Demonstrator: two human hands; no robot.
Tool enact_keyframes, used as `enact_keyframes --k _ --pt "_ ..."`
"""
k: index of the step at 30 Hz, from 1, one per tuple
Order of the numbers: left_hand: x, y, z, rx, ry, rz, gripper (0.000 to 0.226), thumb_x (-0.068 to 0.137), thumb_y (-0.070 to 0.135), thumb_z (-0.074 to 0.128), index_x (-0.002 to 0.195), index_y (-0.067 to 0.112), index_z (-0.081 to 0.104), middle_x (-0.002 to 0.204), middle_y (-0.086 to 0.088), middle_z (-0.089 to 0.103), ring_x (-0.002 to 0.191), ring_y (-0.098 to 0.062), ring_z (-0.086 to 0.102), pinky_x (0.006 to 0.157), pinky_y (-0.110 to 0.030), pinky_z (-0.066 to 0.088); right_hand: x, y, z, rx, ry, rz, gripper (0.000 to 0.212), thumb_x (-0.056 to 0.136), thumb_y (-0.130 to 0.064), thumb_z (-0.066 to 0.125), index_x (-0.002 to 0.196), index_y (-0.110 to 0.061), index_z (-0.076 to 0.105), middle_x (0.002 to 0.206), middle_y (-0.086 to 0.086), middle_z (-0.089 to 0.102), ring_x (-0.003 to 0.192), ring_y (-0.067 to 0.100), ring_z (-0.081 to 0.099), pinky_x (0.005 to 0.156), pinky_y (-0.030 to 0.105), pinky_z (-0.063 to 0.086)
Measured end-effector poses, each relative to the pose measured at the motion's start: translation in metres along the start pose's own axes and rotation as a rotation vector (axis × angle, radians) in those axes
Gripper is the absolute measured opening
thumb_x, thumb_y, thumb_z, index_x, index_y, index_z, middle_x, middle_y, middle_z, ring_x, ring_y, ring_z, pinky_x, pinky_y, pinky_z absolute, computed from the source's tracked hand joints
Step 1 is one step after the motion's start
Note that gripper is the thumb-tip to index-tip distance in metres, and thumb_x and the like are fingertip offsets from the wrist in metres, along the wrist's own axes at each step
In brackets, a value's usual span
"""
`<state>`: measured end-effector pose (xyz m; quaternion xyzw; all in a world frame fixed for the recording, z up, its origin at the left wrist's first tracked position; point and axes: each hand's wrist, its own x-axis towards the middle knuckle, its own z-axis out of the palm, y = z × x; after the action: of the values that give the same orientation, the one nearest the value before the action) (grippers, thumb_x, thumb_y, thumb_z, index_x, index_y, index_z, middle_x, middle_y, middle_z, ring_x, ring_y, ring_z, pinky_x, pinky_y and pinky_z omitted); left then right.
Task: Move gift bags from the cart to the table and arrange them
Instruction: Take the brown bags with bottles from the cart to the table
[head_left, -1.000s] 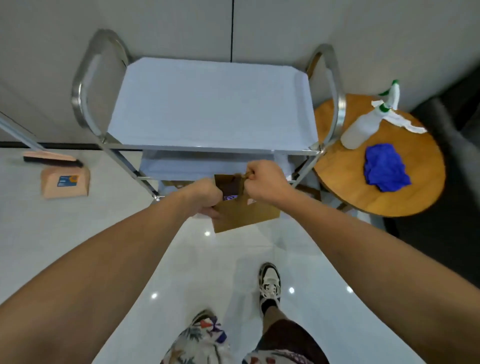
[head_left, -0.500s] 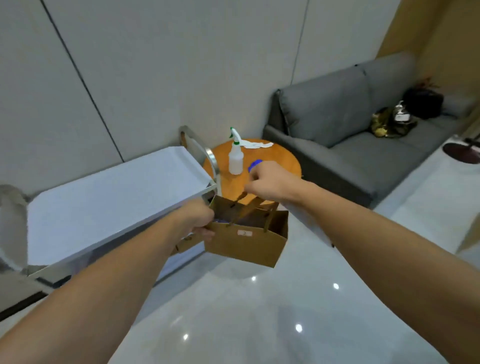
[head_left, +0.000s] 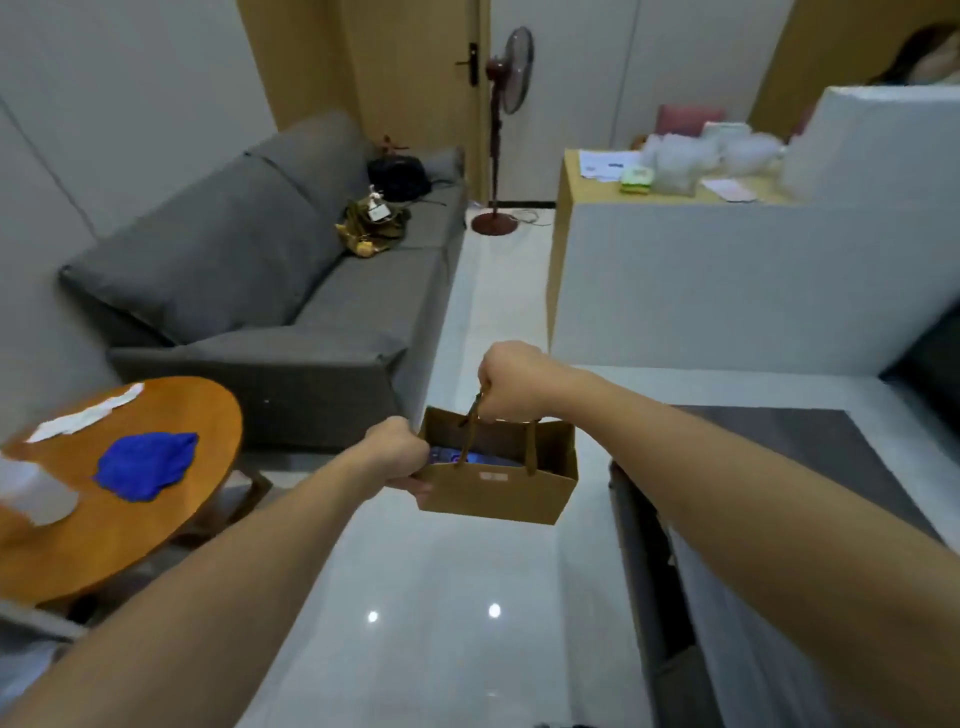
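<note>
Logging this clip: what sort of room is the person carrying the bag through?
Probably an office lounge or reception area, though a living room is possible. A grey sofa stands along the wall, a round wooden side table beside it, and behind a white partition a desk holds papers.

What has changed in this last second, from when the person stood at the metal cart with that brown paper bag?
The person has turned away from the cart, which is out of view now, and carried the brown gift bag out over the floor, with a dark-topped table ahead to the right. Unchanged: the right hand still grips the handles, and the left hand still holds the bag's side.
</note>
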<state>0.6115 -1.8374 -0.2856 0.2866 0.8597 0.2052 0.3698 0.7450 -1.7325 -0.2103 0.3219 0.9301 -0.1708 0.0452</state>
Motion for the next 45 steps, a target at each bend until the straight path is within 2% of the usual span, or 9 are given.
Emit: enact_keyframes --k 3,8,12,21,25,31,35,39,45 --pt "0.017 0.076 0.059 0.096 -0.100 0.122 0.007 0.097 0.013 0.059 0.103 0.013 0.055 0.102 -0.011 0.067 0.079 -0.025 0.075 0.065 -0.033 0.063 -0.021 0.083 -0.005 0.178 0.134 0.172 0.024 0.085 -0.007 0.061 0.063 -0.012 0.053 0.069 0.008 0.057 0.075 0.028 0.059 0.059 0.033 0.048" --pt "0.035 0.167 0.149 0.213 -0.254 0.233 0.013 0.094 0.011 0.056 0.106 0.007 0.055 0.103 -0.015 0.065 0.076 -0.031 0.076 0.072 -0.042 0.064 -0.058 0.198 0.001 0.572 0.369 0.481 0.018 0.088 -0.016 0.065 0.072 -0.007 0.061 0.070 0.009 0.061 0.073 0.030 0.064 0.067 0.043 0.057" --pt "0.055 0.213 0.212 0.342 -0.348 0.261 0.013 0.098 0.012 0.055 0.109 0.006 0.056 0.105 -0.017 0.068 0.079 -0.030 0.075 0.073 -0.039 0.064 -0.090 0.261 0.011 0.629 0.459 0.646 0.023 0.083 -0.012 0.064 0.064 -0.014 0.051 0.062 0.005 0.051 0.061 0.020 0.050 0.055 0.036 0.043" --pt "0.102 0.271 0.343 0.602 -0.653 0.444 0.013 0.093 0.018 0.064 0.100 0.007 0.066 0.088 -0.014 0.073 0.066 -0.024 0.075 0.061 -0.035 0.064 -0.133 0.344 0.044 0.640 0.395 1.019 0.023 0.077 -0.002 0.060 0.063 -0.018 0.052 0.067 0.004 0.057 0.065 0.020 0.057 0.049 0.030 0.038" --pt "0.118 0.297 0.399 0.775 -0.726 0.626 0.021 0.081 0.023 0.067 0.093 0.006 0.067 0.090 -0.018 0.073 0.076 -0.032 0.073 0.066 -0.046 0.063 -0.158 0.363 0.054 0.605 0.406 1.189 0.023 0.077 -0.001 0.061 0.065 -0.018 0.052 0.070 0.004 0.058 0.066 0.018 0.055 0.048 0.028 0.037" --pt "0.090 0.321 0.457 0.862 -0.806 0.728 0.018 0.088 0.021 0.063 0.094 0.005 0.062 0.095 -0.016 0.066 0.085 -0.032 0.066 0.073 -0.040 0.062 -0.183 0.403 0.089 0.586 0.454 1.359 0.009 0.082 -0.005 0.061 0.086 -0.011 0.064 0.087 0.009 0.066 0.083 0.028 0.062 0.073 0.046 0.058" --pt "0.081 0.325 0.506 0.884 -0.864 0.729 0.030 0.088 0.031 0.069 0.104 0.006 0.068 0.099 -0.014 0.068 0.091 -0.030 0.065 0.070 -0.033 0.049 -0.201 0.438 0.122 0.679 0.442 1.420 0.010 0.084 -0.008 0.060 0.094 -0.010 0.062 0.100 0.013 0.066 0.092 0.032 0.063 0.079 0.046 0.056" --pt "0.069 0.329 0.552 0.825 -0.945 0.649 0.026 0.090 0.032 0.070 0.109 0.015 0.067 0.106 -0.006 0.069 0.096 -0.023 0.062 0.083 -0.035 0.050 -0.225 0.477 0.154 0.775 0.409 1.465 0.010 0.088 -0.012 0.059 0.098 -0.012 0.062 0.107 0.015 0.065 0.099 0.035 0.062 0.074 0.037 0.050" --pt "0.058 0.340 0.615 0.965 -1.023 0.621 0.034 0.090 0.032 0.064 0.121 0.016 0.066 0.116 -0.011 0.068 0.108 -0.030 0.062 0.098 -0.043 0.050 -0.247 0.527 0.195 0.876 0.369 1.496 0.009 0.089 -0.012 0.061 0.089 -0.020 0.058 0.096 0.005 0.063 0.093 0.026 0.063 0.082 0.040 0.055"
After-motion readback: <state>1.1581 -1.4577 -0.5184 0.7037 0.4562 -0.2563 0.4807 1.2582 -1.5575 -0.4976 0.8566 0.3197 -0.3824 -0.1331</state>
